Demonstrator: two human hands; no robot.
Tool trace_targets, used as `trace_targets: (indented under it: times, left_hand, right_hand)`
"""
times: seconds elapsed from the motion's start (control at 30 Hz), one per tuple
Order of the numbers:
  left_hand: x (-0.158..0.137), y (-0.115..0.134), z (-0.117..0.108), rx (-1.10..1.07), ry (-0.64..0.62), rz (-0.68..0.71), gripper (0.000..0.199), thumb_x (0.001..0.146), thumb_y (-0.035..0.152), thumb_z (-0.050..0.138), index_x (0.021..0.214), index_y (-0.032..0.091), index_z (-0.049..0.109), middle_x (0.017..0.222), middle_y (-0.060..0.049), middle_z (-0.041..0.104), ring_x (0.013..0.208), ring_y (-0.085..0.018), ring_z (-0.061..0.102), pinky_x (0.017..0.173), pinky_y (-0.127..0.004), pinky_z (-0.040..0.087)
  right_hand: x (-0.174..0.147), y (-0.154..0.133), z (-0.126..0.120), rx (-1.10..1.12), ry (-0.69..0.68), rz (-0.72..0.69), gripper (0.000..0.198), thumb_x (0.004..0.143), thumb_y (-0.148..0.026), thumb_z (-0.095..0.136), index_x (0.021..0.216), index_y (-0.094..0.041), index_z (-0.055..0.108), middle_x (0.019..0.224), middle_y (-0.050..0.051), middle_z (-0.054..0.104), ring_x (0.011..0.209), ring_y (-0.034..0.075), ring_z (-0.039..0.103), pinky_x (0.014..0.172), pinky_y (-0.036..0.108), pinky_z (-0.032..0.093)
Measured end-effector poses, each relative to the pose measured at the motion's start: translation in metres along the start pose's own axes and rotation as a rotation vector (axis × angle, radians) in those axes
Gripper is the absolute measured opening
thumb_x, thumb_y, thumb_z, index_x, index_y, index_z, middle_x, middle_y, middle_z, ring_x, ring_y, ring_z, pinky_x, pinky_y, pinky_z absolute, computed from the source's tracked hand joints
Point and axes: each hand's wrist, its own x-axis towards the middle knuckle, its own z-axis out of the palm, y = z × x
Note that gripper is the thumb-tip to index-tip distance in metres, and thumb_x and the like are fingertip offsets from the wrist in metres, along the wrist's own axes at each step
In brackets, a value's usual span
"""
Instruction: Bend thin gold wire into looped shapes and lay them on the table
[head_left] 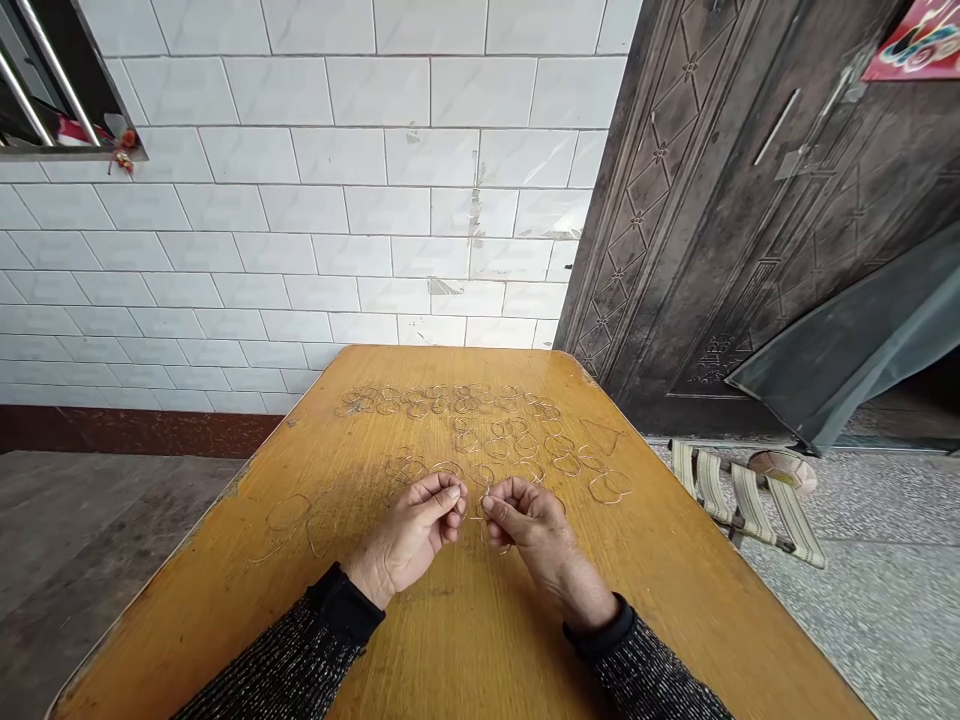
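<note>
Faintly, loose wire (306, 515) curls near the table's (465, 640) left edge, one piece or two unclear. Next, two hands: the left hand (429, 515) and right hand (529, 525) pinch one thin, coppery held wire (474, 518) at the middle, fingers hiding its ends. Beyond, toward the far and right edges, slender figure-eight loops (498, 440) overlap, uncountable.

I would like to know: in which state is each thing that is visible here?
Left hand: closed in a pinch on thin wire
Right hand: closed in a pinch on wire
Wire loops: bent, lying on the table
Table: worn along its edge
Curtain: hanging aslant
Tiled wall: marked in places
</note>
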Motion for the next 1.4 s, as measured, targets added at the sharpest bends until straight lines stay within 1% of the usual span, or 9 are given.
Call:
trace_targets:
  times: [0.07,0.17,0.27,0.37,0.5,0.67,0.9,1.2,1.4]
  left_hand:
    - [0.000,0.001,-0.001,0.056,0.000,0.048,0.018,0.070,0.026,0.067,0.076,0.014,0.056,0.070,0.001,0.053,0.058,-0.005,0.045,0.053,-0.018,0.033]
    - [-0.001,0.003,-0.002,0.093,-0.059,0.086,0.020,0.075,0.033,0.061,0.078,0.014,0.057,0.076,-0.001,0.053,0.063,-0.007,0.047,0.056,-0.020,0.035]
    - [-0.002,0.003,-0.002,0.137,-0.100,0.079,0.022,0.072,0.035,0.064,0.080,0.015,0.056,0.080,-0.001,0.053,0.065,-0.008,0.048,0.055,-0.021,0.034]
    - [-0.002,0.000,-0.002,0.210,-0.082,0.075,0.024,0.068,0.032,0.069,0.079,0.016,0.056,0.078,0.000,0.052,0.065,-0.008,0.049,0.055,-0.021,0.034]
    - [0.000,-0.004,-0.002,0.300,-0.025,0.096,0.023,0.068,0.033,0.068,0.073,0.014,0.056,0.067,0.001,0.052,0.061,-0.008,0.047,0.057,-0.022,0.035]
    - [0.001,-0.006,-0.001,0.242,0.008,0.093,0.025,0.069,0.035,0.067,0.072,0.014,0.053,0.069,-0.001,0.057,0.062,-0.009,0.050,0.056,-0.022,0.035]
    - [0.000,-0.010,0.005,0.154,-0.072,0.135,0.019,0.072,0.030,0.065,0.074,0.014,0.054,0.068,-0.001,0.058,0.065,-0.011,0.053,0.063,-0.025,0.038]
    - [0.001,-0.011,0.004,0.210,0.079,0.137,0.021,0.068,0.030,0.067,0.072,0.014,0.054,0.061,0.002,0.051,0.056,-0.007,0.045,0.056,-0.023,0.034]
    - [0.002,-0.010,0.003,0.221,0.101,0.161,0.019,0.066,0.028,0.068,0.071,0.015,0.055,0.063,0.002,0.050,0.057,-0.007,0.045,0.055,-0.022,0.034]
  right_hand:
    - [0.000,-0.003,0.000,0.012,-0.011,0.020,0.036,0.056,-0.044,0.073,0.058,-0.017,0.049,0.046,-0.004,0.051,0.041,0.007,0.043,0.043,0.021,0.036]
    - [-0.001,-0.005,-0.001,0.029,-0.005,0.041,0.036,0.056,-0.044,0.074,0.059,-0.016,0.052,0.049,-0.003,0.053,0.043,0.007,0.045,0.044,0.020,0.036]
    - [0.000,-0.004,-0.002,0.050,0.029,0.049,0.034,0.056,-0.044,0.074,0.060,-0.016,0.054,0.049,-0.003,0.055,0.043,0.007,0.045,0.044,0.019,0.035]
    - [-0.001,-0.004,-0.002,0.053,0.047,0.046,0.033,0.057,-0.044,0.073,0.060,-0.016,0.055,0.048,-0.004,0.055,0.043,0.006,0.045,0.043,0.019,0.035]
    - [-0.001,-0.004,-0.001,0.068,0.044,0.056,0.034,0.057,-0.044,0.073,0.059,-0.015,0.056,0.051,-0.003,0.055,0.045,0.007,0.048,0.042,0.018,0.037]
    - [-0.002,-0.002,0.000,0.100,0.019,0.068,0.033,0.057,-0.043,0.073,0.060,-0.015,0.057,0.053,-0.002,0.056,0.046,0.007,0.049,0.040,0.017,0.039]
    - [-0.003,-0.002,0.003,0.090,0.033,0.076,0.033,0.058,-0.044,0.073,0.060,-0.015,0.057,0.054,-0.001,0.060,0.046,0.007,0.051,0.040,0.016,0.038]
    - [-0.005,-0.004,0.004,0.024,-0.013,0.050,0.033,0.058,-0.044,0.072,0.060,-0.016,0.057,0.054,-0.002,0.056,0.048,0.007,0.050,0.040,0.016,0.035]
    - [-0.002,-0.006,-0.002,0.028,0.007,-0.001,0.030,0.063,-0.044,0.069,0.068,-0.017,0.060,0.058,-0.002,0.055,0.052,0.008,0.050,0.043,0.016,0.038]
